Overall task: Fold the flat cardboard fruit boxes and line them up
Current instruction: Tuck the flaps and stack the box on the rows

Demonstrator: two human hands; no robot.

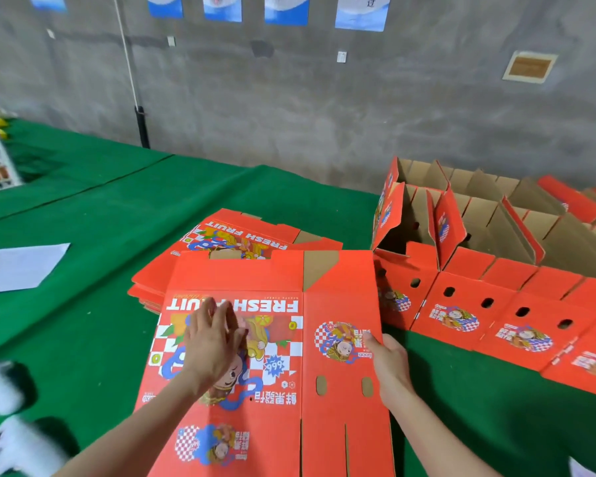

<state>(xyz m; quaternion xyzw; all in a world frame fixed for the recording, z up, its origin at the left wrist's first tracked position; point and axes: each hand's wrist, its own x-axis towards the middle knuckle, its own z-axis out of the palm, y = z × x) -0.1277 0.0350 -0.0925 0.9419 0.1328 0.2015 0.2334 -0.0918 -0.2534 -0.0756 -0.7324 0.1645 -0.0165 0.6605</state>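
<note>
Flat cardboard box (255, 277) lies printed side up on the green table cover (100, 218). Its near end is cut off by the lower frame edge, and its far end overlaps a stack of flat boxes (227, 232). Left hand (210, 342) rests on the main printed panel, fingers straight and spread, holding nothing; blur softens the fingertips, and the hand covers part of the lettering. Right hand (391, 366) grips the box's right edge with the thumb on top; the other fingers are hidden beneath the board. Folded boxes (479, 304) stand in rows just to the right, flaps up, running out of frame. Blurred white objects (11, 425) at lower left cannot be identified. White sheet (18, 266) lies well to the left, cropped. Wall posters (362, 12) are cut off at the top.
</note>
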